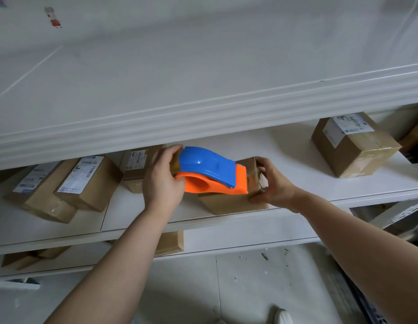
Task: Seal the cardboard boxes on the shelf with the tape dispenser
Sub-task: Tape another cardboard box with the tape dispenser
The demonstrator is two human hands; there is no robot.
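A blue and orange tape dispenser [210,171] lies across the top of a small cardboard box [229,203] near the front edge of the white shelf [296,164]. My left hand [162,181] grips the dispenser at its left end. My right hand [271,182] holds the box by its right side, fingers over the top corner. Most of the box's top is hidden under the dispenser.
Two labelled boxes [86,181] lie stacked at the left, another [135,167] sits behind my left hand, and one [354,143] stands at the right. An upper shelf [203,90] overhangs closely. More boxes [170,243] sit on the lower shelf. The floor is below.
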